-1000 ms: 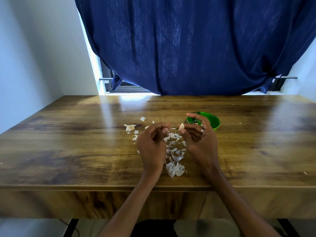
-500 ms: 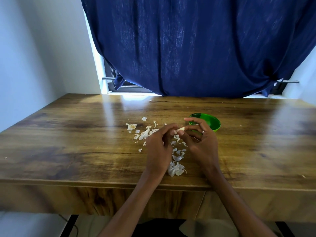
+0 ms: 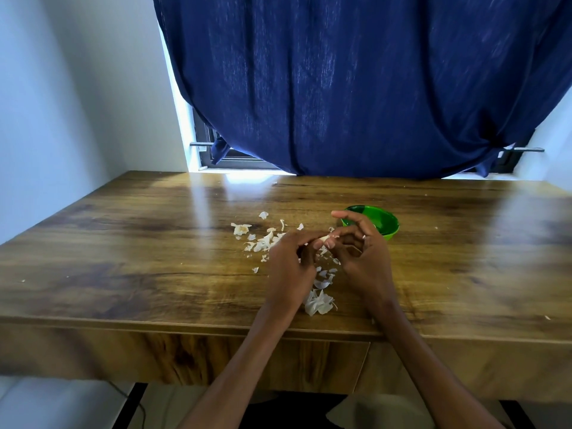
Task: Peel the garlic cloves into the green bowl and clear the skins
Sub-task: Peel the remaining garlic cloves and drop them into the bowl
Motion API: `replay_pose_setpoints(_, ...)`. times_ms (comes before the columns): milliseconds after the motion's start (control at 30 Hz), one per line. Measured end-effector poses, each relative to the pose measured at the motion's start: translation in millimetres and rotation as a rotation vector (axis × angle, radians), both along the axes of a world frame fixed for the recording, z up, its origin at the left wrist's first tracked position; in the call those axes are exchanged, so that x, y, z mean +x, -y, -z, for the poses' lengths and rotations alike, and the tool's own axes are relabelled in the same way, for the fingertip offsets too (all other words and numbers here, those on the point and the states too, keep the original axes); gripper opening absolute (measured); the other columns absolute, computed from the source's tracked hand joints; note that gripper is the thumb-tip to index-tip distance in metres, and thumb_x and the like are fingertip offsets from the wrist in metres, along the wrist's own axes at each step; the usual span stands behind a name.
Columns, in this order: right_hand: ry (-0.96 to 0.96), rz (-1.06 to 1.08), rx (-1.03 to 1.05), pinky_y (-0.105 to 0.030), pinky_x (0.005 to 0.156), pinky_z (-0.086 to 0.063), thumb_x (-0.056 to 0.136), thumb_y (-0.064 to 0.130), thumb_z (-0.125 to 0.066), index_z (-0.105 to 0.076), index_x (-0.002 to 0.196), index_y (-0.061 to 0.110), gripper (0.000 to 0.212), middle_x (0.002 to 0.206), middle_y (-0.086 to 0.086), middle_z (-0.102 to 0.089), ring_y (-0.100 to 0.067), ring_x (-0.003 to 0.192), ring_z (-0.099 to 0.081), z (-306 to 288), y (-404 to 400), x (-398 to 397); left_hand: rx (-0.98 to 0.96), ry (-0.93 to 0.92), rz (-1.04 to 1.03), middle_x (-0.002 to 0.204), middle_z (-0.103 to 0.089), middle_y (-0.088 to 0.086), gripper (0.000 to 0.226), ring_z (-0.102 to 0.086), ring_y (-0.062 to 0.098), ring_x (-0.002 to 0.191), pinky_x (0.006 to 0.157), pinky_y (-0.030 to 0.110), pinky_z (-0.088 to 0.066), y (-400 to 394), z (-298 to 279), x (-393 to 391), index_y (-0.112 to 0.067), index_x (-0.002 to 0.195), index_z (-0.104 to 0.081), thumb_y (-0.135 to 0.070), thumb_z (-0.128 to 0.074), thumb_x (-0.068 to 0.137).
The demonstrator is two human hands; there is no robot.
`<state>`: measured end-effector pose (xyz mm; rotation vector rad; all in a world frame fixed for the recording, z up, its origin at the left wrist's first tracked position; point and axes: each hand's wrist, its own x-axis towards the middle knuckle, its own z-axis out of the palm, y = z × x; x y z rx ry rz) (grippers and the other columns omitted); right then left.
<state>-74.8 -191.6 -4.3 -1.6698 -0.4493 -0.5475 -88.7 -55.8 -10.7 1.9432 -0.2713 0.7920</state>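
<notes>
A small pale garlic clove (image 3: 325, 238) is pinched between the fingertips of my left hand (image 3: 289, 267) and my right hand (image 3: 363, 258), just above the wooden table (image 3: 123, 258). The green bowl (image 3: 387, 224) stands right behind my right hand, whose index finger reaches across its near rim. White garlic skins (image 3: 318, 303) lie under and around both hands, with more scattered skins (image 3: 241, 229) to the left. The bowl's contents are mostly hidden.
A dark blue curtain (image 3: 356, 88) hangs over the window behind the table's far edge. A white wall (image 3: 62, 103) closes the left side. The table's front edge (image 3: 185, 328) runs just under my forearms.
My two hands came together from slightly apart; the left fingertips now touch the clove that the right hand held up. The camera shifted a little.
</notes>
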Motion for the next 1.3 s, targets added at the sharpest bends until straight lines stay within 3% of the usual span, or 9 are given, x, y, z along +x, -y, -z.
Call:
replay_pose_setpoints(167, 0.004, -0.046, -0.047, -0.025, 0.077, -0.058, 0.089, -0.001, -0.072, -0.055, 0.132, 0.020, 0.051, 0.091, 0.002, -0.070, -0.017, 0.084, -0.067, 0.6, 1.1, 4.1, 0.130, 0.038, -0.034, 0.085, -0.060, -0.008, 0.011, -0.055, -0.007, 0.074, 0.068, 0.004, -0.040, -0.2, 2.7, 6.4, -0.003, 0.095, -0.073, 0.001, -0.063, 0.094)
replay_pose_setpoints(267, -0.034, -0.077, -0.047, -0.027, 0.081, -0.059, 0.088, -0.003, -0.072, -0.051, 0.133, 0.026, 0.057, 0.095, 0.005, -0.069, -0.016, 0.087, -0.068, -0.3, 1.7, 3.9, 0.128, 0.022, 0.023, 0.078, -0.061, -0.010, 0.014, -0.059, -0.013, 0.076, 0.064, 0.004, -0.041, -2.6, 4.6, 10.1, 0.000, 0.087, -0.070, 0.005, -0.060, 0.095)
replay_pose_setpoints(500, -0.092, -0.124, 0.023, -0.021, 0.072, -0.056, 0.085, -0.005, -0.075, -0.049, 0.134, 0.024, 0.064, 0.091, -0.001, -0.071, -0.008, 0.083, -0.070, -1.5, 1.8, 2.4, 0.200, 0.020, 0.117, 0.077, -0.066, -0.013, 0.020, -0.062, -0.011, 0.076, 0.067, 0.003, -0.041, -17.0, 0.3, 20.9, -0.007, 0.085, -0.076, 0.007, -0.063, 0.090)
replay_pose_setpoints(567, -0.100, -0.132, 0.001, -0.020, 0.072, -0.056, 0.084, -0.004, -0.077, -0.049, 0.132, 0.031, 0.065, 0.090, 0.000, -0.071, -0.011, 0.080, -0.069, -1.5, 1.1, 2.0, 0.216, -0.002, 0.136, 0.076, -0.066, -0.016, 0.022, -0.062, -0.012, 0.077, 0.068, 0.002, -0.040, -21.6, 0.0, 21.1, -0.008, 0.085, -0.076, 0.009, -0.062, 0.089)
replay_pose_setpoints(667, -0.109, -0.134, -0.019, -0.024, 0.071, -0.058, 0.085, -0.006, -0.075, -0.048, 0.128, 0.040, 0.068, 0.091, -0.001, -0.069, -0.021, 0.085, -0.067, 0.8, 1.4, 3.1, 0.229, -0.009, 0.141, 0.076, -0.066, -0.015, 0.024, -0.062, -0.014, 0.077, 0.069, 0.000, -0.039, -22.5, 0.8, 18.9, -0.006, 0.086, -0.076, 0.011, -0.061, 0.089)
replay_pose_setpoints(900, -0.139, -0.197, -0.038, -0.042, 0.078, -0.059, 0.087, -0.011, -0.068, -0.050, 0.126, 0.037, 0.064, 0.092, -0.001, -0.066, -0.033, 0.090, -0.064, 5.7, 2.2, 6.6, 0.260, 0.038, 0.133, 0.075, -0.066, -0.010, 0.023, -0.062, -0.014, 0.074, 0.068, 0.001, -0.042, -22.3, 1.9, 16.5, -0.003, 0.085, -0.077, 0.014, -0.062, 0.085)
replay_pose_setpoints(1067, -0.192, -0.239, -0.025, -0.036, 0.076, -0.061, 0.090, -0.015, -0.063, -0.053, 0.123, 0.032, 0.058, 0.087, 0.006, -0.064, -0.012, 0.083, -0.068, 6.8, 2.8, 6.6, 0.273, 0.022, 0.126, 0.074, -0.065, -0.011, 0.024, -0.061, -0.015, 0.071, 0.068, 0.000, -0.041, -21.6, 1.7, 15.1, -0.003, 0.085, -0.078, 0.015, -0.062, 0.084)
replay_pose_setpoints(1200, -0.191, -0.236, -0.038, -0.043, 0.078, -0.060, 0.091, -0.014, -0.062, -0.053, 0.123, 0.031, 0.056, 0.094, -0.001, -0.065, -0.017, 0.088, -0.069, 8.0, 3.2, 7.1, 0.286, 0.012, 0.110, 0.074, -0.069, -0.007, 0.024, -0.058, -0.013, 0.066, 0.068, 0.000, -0.040, -20.6, 0.9, 14.3, -0.005, 0.084, -0.078, 0.013, -0.063, 0.084)
replay_pose_setpoints(1300, -0.191, -0.235, -0.056, -0.044, 0.079, -0.061, 0.091, -0.013, -0.062, -0.053, 0.122, 0.031, 0.054, 0.095, 0.005, -0.066, -0.016, 0.091, -0.070, 8.1, 3.0, 7.3, 0.291, 0.013, 0.089, 0.074, -0.070, -0.006, 0.022, -0.055, -0.012, 0.065, 0.069, 0.002, -0.038, -19.6, 0.5, 13.4, -0.006, 0.083, -0.078, 0.011, -0.065, 0.083)
